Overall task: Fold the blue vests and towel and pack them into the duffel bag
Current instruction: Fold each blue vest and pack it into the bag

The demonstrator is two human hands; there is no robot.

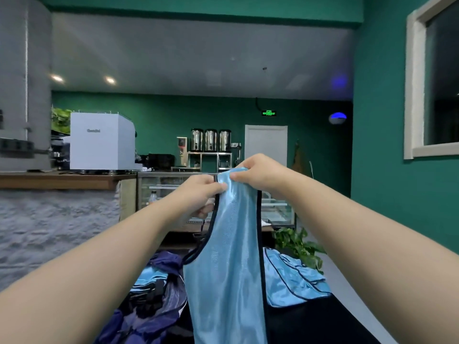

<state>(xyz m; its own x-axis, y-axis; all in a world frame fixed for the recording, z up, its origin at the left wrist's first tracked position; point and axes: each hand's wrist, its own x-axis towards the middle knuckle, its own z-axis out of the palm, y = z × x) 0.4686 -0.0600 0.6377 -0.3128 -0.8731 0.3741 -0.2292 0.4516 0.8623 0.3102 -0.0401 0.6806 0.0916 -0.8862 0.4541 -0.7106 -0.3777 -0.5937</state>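
while both arms reach forward at chest height, the left hand (202, 188) and the right hand (257, 171) pinch the top edge of a light blue vest (228, 269), fingers curled round the bunched shoulder straps, the two hands nearly touching. the vest hangs straight down from them, its black-trimmed edges running down either side and its lower part dropping out of view at the bottom of the frame. left of the vest and below it lies the dark blue duffel bag (149, 309), open, with folded blue cloth (149, 279) showing inside it near the vest's left edge. right of the vest, more blue vests (295, 281) lie spread on a dark table (310, 324), their far edge just beside a green plant (300, 247). right of the table a strip of pale floor (347, 281) runs along the green wall. behind the vest stands a glass display case (161, 189), and left of that a stone-faced counter (57, 219).
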